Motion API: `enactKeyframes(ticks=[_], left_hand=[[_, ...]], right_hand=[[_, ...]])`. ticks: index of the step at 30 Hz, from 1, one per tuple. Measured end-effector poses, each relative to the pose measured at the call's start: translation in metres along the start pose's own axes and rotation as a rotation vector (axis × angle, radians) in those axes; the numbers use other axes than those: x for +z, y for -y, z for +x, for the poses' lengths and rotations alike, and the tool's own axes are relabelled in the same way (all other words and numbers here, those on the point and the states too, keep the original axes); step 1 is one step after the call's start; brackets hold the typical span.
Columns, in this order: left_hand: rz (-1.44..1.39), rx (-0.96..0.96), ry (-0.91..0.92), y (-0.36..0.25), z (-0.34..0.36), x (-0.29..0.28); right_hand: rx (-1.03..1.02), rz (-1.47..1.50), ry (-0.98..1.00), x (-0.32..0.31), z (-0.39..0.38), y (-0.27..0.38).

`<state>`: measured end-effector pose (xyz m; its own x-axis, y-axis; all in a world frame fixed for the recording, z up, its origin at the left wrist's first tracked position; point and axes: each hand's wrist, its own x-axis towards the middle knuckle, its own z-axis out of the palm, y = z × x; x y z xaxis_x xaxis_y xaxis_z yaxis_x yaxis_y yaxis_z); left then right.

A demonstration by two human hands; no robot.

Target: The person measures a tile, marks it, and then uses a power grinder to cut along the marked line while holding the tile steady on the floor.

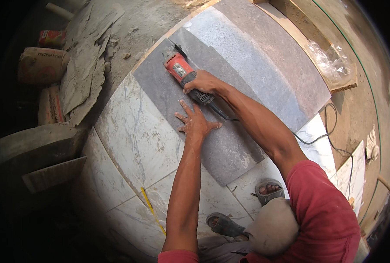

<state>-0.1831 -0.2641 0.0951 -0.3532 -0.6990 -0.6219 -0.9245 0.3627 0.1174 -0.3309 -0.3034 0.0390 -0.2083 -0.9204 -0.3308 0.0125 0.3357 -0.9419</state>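
Note:
My right hand (199,81) is wrapped round the body of a red and black angle grinder (177,65), whose head sits at the upper end of a dark grey tile (230,155). A cord runs from the grinder's back end toward the right. Just below the tool, my left hand (194,120) presses on the tile with fingers spread. A lighter grey tile (271,87) borders the dark one on the right, and white marbled tiles (133,127) lie beneath and around them.
Torn sacks (44,65) and rubble (85,48) line the left, near a curved grey edge (41,142). A yellow measuring strip (151,206) lies lower left. Plastic wrap (330,61), a looping cord (335,118) and a green hose (361,61) are at right. My sandalled feet (267,189) are below.

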Motion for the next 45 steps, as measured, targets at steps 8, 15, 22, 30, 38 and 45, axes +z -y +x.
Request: enactKeyframes(ticks=[8, 15, 22, 30, 38, 45], left_hand=[[-0.006, -0.018, -0.017, 0.002, 0.001, 0.002], [-0.029, -0.015, -0.01, 0.0, 0.0, 0.0], [-0.035, -0.013, -0.009, -0.002, 0.0, 0.001], [-0.043, -0.014, -0.011, 0.002, 0.001, 0.002], [-0.038, -0.015, -0.003, 0.001, 0.0, 0.0], [-0.052, -0.004, -0.008, -0.001, -0.003, -0.002]], right_hand=[[0.003, -0.004, -0.008, 0.001, -0.01, 0.003], [0.05, -0.016, 0.038, -0.002, -0.015, 0.003], [0.009, -0.046, -0.014, -0.001, -0.014, -0.01], [0.023, -0.007, 0.001, 0.001, -0.025, -0.006], [0.016, 0.007, -0.007, 0.001, -0.031, -0.006], [-0.001, 0.009, 0.001, -0.001, -0.036, -0.007]])
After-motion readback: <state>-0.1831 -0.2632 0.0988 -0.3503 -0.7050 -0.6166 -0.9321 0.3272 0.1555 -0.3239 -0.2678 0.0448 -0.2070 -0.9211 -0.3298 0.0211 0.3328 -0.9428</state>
